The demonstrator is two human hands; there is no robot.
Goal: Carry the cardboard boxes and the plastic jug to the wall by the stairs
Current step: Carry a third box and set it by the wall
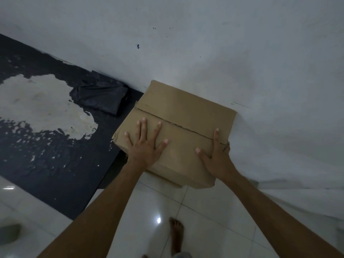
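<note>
Left hand [144,146] lies flat, fingers spread, on one cardboard box [178,116]; right hand [216,157] grips its corner.

This looks like the inside of a house, in a plain corner or passage rather than a furnished room. The floor [195,211] is glossy white tile that mirrors a ceiling light. A bare foot [176,233] stands on it. The white wall [204,43] is scuffed and speckled. Beside it lies a dark surface [46,155] with its coating worn off in a large pale patch, a black bag [101,94] on it.
</note>
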